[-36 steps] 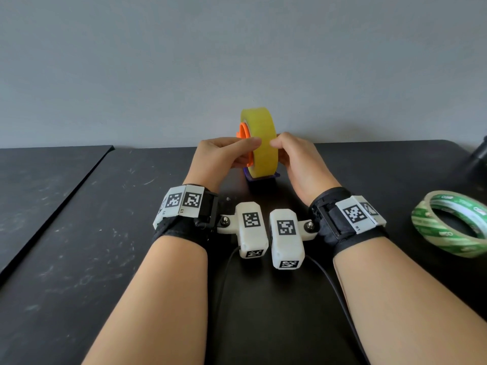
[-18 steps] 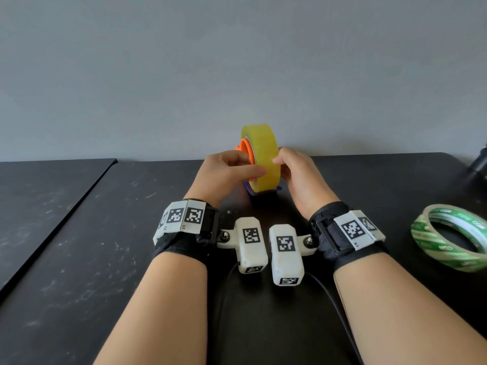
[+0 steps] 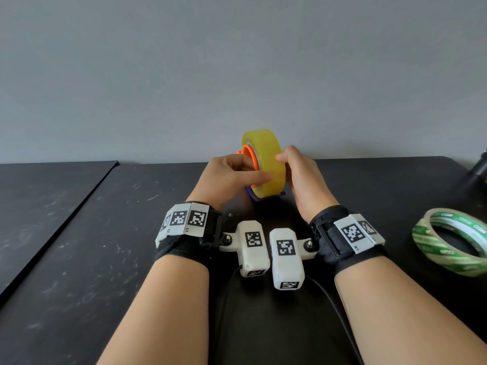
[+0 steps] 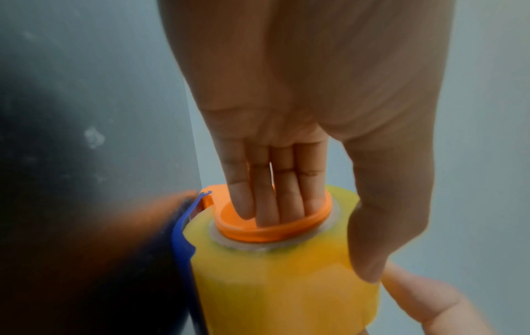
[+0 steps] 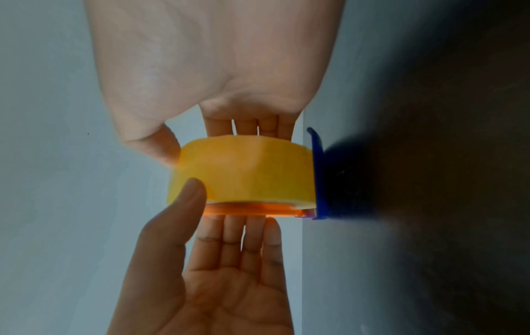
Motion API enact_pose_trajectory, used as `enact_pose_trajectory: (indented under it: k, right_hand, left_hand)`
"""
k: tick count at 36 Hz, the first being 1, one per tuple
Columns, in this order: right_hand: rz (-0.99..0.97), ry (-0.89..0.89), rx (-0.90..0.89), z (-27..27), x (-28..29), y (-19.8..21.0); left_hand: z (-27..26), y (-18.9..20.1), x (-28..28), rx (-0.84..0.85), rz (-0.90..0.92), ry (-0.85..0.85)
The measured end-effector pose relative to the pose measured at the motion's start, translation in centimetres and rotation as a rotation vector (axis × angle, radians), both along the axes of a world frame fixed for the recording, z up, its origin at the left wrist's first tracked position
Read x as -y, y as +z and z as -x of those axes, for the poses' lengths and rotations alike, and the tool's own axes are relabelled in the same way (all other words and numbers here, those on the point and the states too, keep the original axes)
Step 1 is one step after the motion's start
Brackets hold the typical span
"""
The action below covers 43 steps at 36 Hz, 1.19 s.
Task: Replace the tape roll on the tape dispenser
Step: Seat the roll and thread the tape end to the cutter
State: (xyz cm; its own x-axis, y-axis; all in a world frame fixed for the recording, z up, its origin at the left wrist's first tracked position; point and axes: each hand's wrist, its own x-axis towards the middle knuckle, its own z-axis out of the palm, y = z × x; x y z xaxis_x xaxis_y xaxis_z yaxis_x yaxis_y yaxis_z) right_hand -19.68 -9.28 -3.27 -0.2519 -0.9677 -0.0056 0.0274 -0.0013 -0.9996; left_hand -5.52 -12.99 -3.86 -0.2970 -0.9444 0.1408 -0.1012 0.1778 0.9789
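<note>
Between our two hands, just above the dark surface near its far edge, sits the yellow tape roll, upright on its edge and threaded over the orange hub of the tape dispenser. The dispenser's blue blade guard shows beneath and beside the roll, touching or nearly touching the surface.

Our left hand has its fingers pushed straight into the orange hub's opening, with the thumb laid along the roll's outer band; we judge this a bracing hold on the dispenser and roll together. Our right hand takes the roll from the other side, thumb on the yellow band and fingers behind the far face, curled round it.

As for handling, we judge the roll light but stiff: wound tape on a cardboard core that should not deform under a firm pinch. Its outer band looks smooth and glossy, so it may slip if squeezed only across the curve; the flat side faces and the core edge should give surer purchase. The plastic hub looks thin and could flex or bind if the roll is tilted, so pressure should run straight along the hub's axis. We cannot tell whether the roll is fully seated.

A green-printed tape roll lies flat on the surface well apart to the right, untouched.
</note>
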Motion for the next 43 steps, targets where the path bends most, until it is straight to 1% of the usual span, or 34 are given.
enact_pose_trajectory:
  k: [9,14,18,23,31,38,43]
  right_hand:
    - [0.0,0.006,-0.029,0.2,0.0,-0.1]
    - [0.004,0.048,-0.015,0.0,-0.5,0.3]
    - [-0.021,0.076,-0.012,0.3,0.1,-0.3]
    - [-0.026,0.044,-0.007,-0.1,-0.3,0.3]
    - [0.01,0.007,0.005,0.3,-0.2,0.1]
    - [0.042,0.026,0.0,0.5,0.0,-0.4]
    - [0.103,0.029,0.013,0.9,-0.2,-0.4]
  left_hand:
    - [0.1,0.1,-0.1,0.0,-0.001,0.003]
    - [0.0,0.0,-0.1,-0.011,0.001,0.013]
    - [-0.1,0.0,0.0,-0.003,-0.005,0.035]
    - [-0.1,0.0,-0.1,-0.009,-0.019,0.007]
    - [-0.1,0.3,-0.1,0.013,-0.011,-0.022]
    - [-0.1,0.3,-0.2,0.008,-0.01,-0.021]
    - [-0.1,0.4,-0.5,0.017,-0.006,-0.012]
